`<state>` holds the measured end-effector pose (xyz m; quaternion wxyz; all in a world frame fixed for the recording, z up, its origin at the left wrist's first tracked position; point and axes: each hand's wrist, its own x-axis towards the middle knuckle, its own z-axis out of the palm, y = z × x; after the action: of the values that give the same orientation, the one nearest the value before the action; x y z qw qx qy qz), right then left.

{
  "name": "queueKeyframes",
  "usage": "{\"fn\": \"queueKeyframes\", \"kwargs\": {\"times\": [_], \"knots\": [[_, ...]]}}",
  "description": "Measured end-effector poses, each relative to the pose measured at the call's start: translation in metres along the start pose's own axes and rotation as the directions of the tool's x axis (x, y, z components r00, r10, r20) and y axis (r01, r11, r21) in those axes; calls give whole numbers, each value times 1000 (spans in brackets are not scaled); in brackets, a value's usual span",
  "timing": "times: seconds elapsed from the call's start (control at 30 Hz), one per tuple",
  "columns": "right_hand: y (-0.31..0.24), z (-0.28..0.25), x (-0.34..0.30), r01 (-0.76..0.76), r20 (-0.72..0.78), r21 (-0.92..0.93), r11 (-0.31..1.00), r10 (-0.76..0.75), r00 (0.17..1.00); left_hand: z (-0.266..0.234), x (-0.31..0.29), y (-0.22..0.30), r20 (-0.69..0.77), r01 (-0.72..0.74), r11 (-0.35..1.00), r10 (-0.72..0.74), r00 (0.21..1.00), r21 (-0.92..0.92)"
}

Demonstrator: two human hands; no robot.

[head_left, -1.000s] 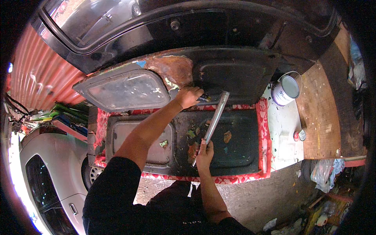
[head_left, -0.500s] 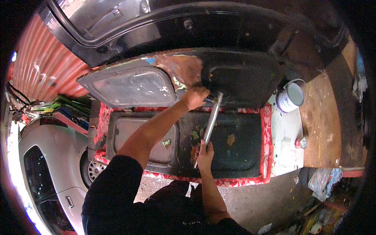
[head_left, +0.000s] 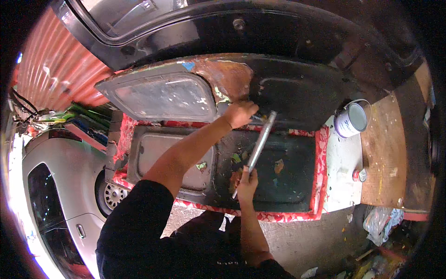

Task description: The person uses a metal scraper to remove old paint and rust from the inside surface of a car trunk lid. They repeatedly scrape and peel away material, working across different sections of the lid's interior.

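Note:
My left hand (head_left: 240,115) is closed around a short tool (head_left: 260,117) with a bluish part. Most of the tool is hidden in the fist, so its kind is unclear. That fist is at the lower edge of a brown bare patch (head_left: 231,80) on an upright dark panel (head_left: 288,100). Lower down, my right hand (head_left: 246,182) grips a long silver metal bar (head_left: 260,146) near its bottom end. The bar slants up and right, its top close to the exposed end of the short tool. Whether they touch, I cannot tell.
Flakes, including a brown one (head_left: 278,166), lie on a flat dark panel (head_left: 223,162) edged with red-and-white cloth (head_left: 321,158). A paint can (head_left: 344,126) and a small red-and-white can (head_left: 357,175) stand right. A silver car (head_left: 79,186) is left; a black car body (head_left: 223,39) rises behind.
The view has shifted a little, so most things sit slightly farther right. The silver bar leans a bit more to the right. Both hands keep their grips.

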<state>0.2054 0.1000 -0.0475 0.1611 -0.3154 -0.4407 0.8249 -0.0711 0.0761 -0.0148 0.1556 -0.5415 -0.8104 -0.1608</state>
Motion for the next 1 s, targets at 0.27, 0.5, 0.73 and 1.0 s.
{"fn": "queueKeyframes", "kwargs": {"times": [0.27,0.5,0.73,1.0], "knots": [[-11,-19,15,99,-74,6,995,-99,992,4,-4,-3,59,-64,992,58,997,105],[-19,-32,5,4,-4,-60,998,-4,1000,-14,7,9,158,-6,999,1,987,32],[-27,-46,11,-14,-20,-82,997,13,1000,-9,17,12,132,-64,997,70,989,-48],[-29,-40,23,2,21,-66,998,0,1000,-10,8,8,293,-88,995,98,951,-46]]}}
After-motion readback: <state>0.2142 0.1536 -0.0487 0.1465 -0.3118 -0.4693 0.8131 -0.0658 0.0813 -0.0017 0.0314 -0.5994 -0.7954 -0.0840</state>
